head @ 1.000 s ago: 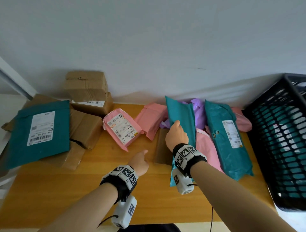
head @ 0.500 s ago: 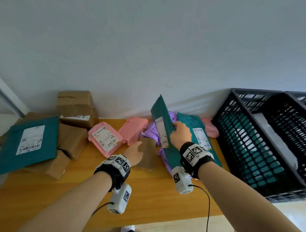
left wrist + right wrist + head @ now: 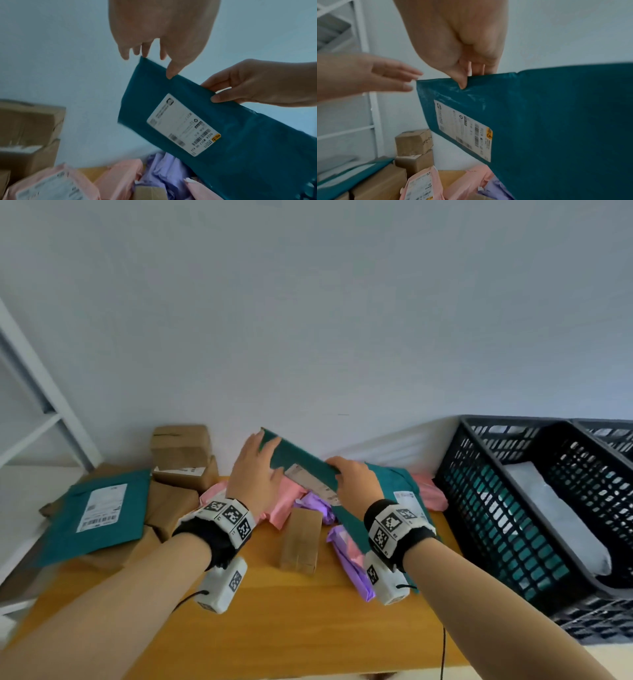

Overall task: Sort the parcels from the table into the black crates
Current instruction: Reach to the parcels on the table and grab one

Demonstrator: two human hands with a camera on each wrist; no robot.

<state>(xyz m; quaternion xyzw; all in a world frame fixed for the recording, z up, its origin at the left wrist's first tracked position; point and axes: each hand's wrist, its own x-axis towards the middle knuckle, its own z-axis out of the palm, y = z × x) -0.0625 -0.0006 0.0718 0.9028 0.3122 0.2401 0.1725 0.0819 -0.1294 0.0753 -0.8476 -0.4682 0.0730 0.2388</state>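
Worktop: cardboard, pink and purple parcels remain.
Crates: right, waiting.
Teal mailer: now lifted off the pile, so crating looks next.
Right hand: pinches its top edge.
Left hand: has arrived; relaxed fingers touching the far corner.

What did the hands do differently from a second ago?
The right hand, pinching the teal mailer, lifted it off the pile and turned its label into view. The left hand left the small brown box and rose to the mailer's far corner, fingers straight and touching it. The other parcels and the black crate stayed put.
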